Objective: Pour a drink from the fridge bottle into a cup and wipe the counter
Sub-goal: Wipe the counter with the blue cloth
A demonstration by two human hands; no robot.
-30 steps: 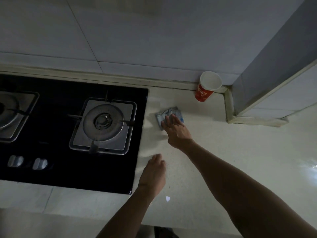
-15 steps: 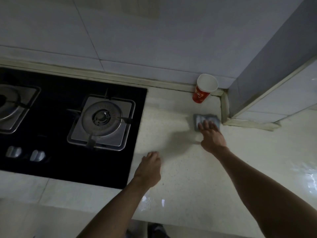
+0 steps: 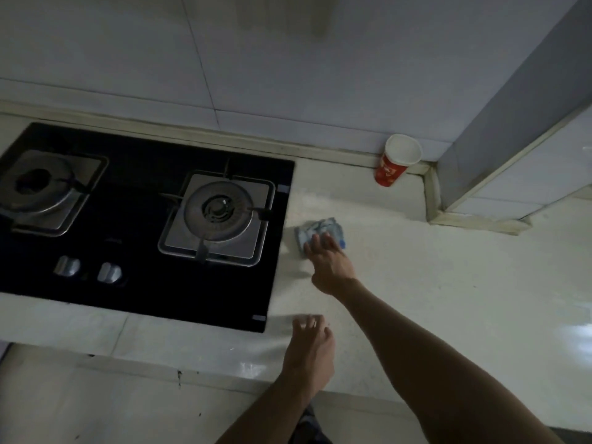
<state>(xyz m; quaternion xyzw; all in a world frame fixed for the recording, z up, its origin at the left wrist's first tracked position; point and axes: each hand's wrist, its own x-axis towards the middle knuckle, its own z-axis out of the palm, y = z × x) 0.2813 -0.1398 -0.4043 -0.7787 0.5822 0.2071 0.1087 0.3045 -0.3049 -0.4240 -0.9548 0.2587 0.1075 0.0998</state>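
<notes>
1. Head view, looking down: I see the right hand [image 3: 330,265] stretched out over the pale counter [image 3: 448,283]. Its fingers lie straight on a crumpled blue-and-white cloth [image 3: 320,226] and press it down. The grip is flat, not curled round the cloth.
2. The cloth lies on the counter just beside the right edge of the black gas hob [image 3: 128,225], about level with the right burner [image 3: 219,208].
3. The left hand [image 3: 309,347] is nearer to me, close to the hob's front right corner. Its grip is loose, with the fingers slightly bent and holding nothing. I cannot tell whether it touches the counter.
4. A red paper cup [image 3: 395,161] with a white inside stands upright at the back of the counter. It is against the tiled wall [image 3: 288,75] and next to the grey pillar [image 3: 512,107], well apart from the cloth. I cannot make out what is in it.
5. On the hob I also see the left burner [image 3: 38,187] and two silver knobs [image 3: 67,265] near its front edge.
</notes>
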